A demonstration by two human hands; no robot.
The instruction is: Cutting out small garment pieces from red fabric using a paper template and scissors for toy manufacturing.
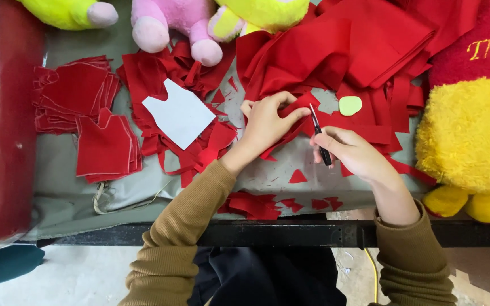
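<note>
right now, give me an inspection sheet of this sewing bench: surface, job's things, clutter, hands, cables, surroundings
surface: grey cloth-covered table with a black front edge.
job's things: red fabric piece being cut with black-handled scissors; white paper pattern lies on scraps; pale green oval template to the right.
clutter: stack of cut red pieces, red offcuts near the front edge, heap of folded red fabric.
hands: left hand pinches the fabric; right hand grips the scissors.
cables: thin yellow cord below the table; loop of twine on the cloth.
surroundings: yellow plush toy, pink plush toy, red plastic-wrapped roll.
</note>
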